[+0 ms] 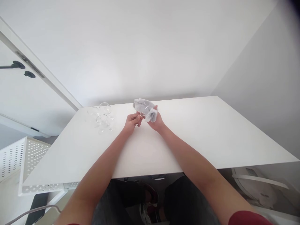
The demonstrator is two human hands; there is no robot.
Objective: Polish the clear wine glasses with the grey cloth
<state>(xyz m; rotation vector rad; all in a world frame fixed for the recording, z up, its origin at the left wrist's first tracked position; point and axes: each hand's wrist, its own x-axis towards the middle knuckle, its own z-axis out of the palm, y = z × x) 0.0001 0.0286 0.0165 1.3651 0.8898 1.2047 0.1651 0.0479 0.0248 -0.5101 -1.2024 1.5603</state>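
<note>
Over the middle of the white table, my left hand (133, 121) is closed in a pinch on the thin stem of a clear wine glass (142, 114). My right hand (157, 121) grips a light grey cloth (141, 102), which is bunched around the bowl of that glass. Cloth and fingers hide most of the bowl. Left of my hands, several clear stemmed glasses (104, 108) stand close together on the table; their see-through outlines overlap.
The white table (187, 131) meets a plain wall behind it. White perforated baskets (35, 153) are at the left edge, below a door with a dark handle (17, 64). A pale rounded object (257, 184) sits below the table at the right.
</note>
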